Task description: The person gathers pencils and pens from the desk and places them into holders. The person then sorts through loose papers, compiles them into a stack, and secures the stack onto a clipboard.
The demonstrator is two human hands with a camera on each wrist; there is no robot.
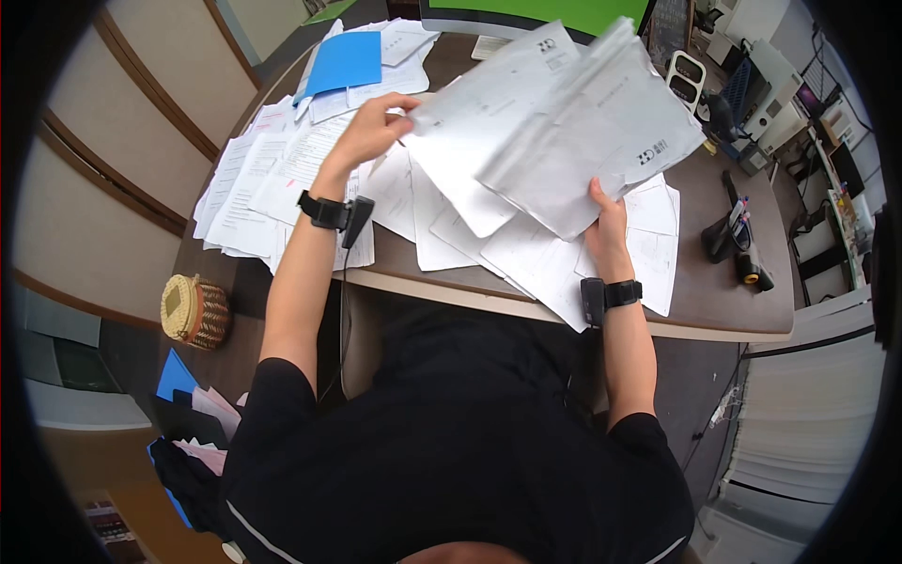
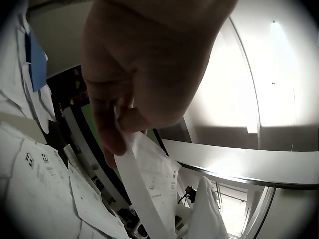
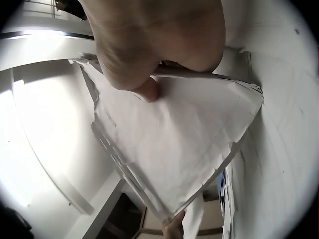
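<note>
My left hand (image 1: 374, 132) pinches the left edge of a white printed sheet (image 1: 474, 127) between thumb and fingers. In the left wrist view that sheet (image 2: 137, 186) hangs from the fingertips. A thick sheaf of papers (image 1: 601, 132) is in my right hand (image 1: 606, 228), which grips its lower right edge with the thumb on top. The sheaf is tilted up over the desk, and its left side is bent. Seen from the right wrist, the thumb (image 3: 148, 90) presses on the sheaf's pale face (image 3: 174, 134). The rest of that hand's fingers are hidden behind the papers.
Loose printed papers (image 1: 456, 240) overlap along the desk's (image 1: 733, 315) front edge. More papers (image 1: 249, 193) lie at left, with a blue folder (image 1: 346, 61) behind. A monitor (image 1: 536, 14) stands at the back. A pen holder (image 1: 723, 235) is at right; a woven basket (image 1: 195, 310) stands left.
</note>
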